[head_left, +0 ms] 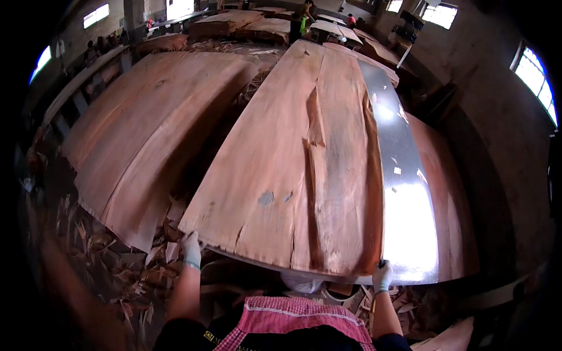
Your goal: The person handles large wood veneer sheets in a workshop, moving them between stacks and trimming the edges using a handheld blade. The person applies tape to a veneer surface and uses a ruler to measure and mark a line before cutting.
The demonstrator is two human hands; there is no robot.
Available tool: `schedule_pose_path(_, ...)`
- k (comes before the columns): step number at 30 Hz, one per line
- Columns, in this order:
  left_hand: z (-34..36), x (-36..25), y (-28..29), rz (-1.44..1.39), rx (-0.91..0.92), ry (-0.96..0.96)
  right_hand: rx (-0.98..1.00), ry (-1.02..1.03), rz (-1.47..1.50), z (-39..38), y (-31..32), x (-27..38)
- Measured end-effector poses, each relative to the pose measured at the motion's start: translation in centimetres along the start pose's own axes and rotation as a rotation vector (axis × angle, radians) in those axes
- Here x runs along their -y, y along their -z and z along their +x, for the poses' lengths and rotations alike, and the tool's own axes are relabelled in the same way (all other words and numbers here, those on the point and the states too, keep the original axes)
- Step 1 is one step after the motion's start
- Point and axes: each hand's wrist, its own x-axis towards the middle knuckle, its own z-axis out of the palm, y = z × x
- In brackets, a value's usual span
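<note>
A large cracked, torn wood veneer sheet (pixel 257 169) lies before me, a shiny metal strip (pixel 404 175) along its right side. My left hand (pixel 191 248), in a pale glove, grips the sheet's near left corner. My right hand (pixel 383 275), also gloved, closes on a small dark object (pixel 383 263) at the near end, where veneer and strip meet; I cannot make out what it is.
Another veneer stack (pixel 134 134) is on the left, more veneer (pixel 445 187) right of the strip. Wood scraps (pixel 99 257) litter the space below. Farther back are more stacks (pixel 222 23) and people (pixel 303 17). A wall (pixel 480 82) with windows runs along the right.
</note>
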Motion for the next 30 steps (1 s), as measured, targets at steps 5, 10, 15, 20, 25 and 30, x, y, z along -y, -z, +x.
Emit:
schedule_pose_path(5, -2.1, -2.3, -3.5, 0.261, -0.12, -0.051, 0.047, 0.023, 0.006, -0.1, -0.7, -1.1)
schedule_pose_path(10, -3.2, -3.1, -3.6, 0.22, -0.163, -0.017, 0.061, 0.018, 0.027, -1.5, -1.1, -2.1)
schedule_pose_path(15, -2.8, -3.0, -2.9, 0.252, -0.199, -0.025, 0.048, 0.057, 0.021, -0.5, -0.7, -1.9)
schedule_pose_path(20, -2.7, -3.3, -3.5, 0.398, -0.215, -0.067, 0.095, -0.004, 0.01, 0.9, -1.0, -2.4)
schedule_pose_path(25, -2.1, -3.1, -1.7, 0.603, -0.184, -0.17, 0.161, 0.011, 0.026, 1.1, -2.6, -4.2)
schedule_pose_path(30, -0.7, -1.3, -3.0, 0.628, -0.261, -0.166, 0.103, 0.075, 0.132, 1.2, -2.9, -6.1)
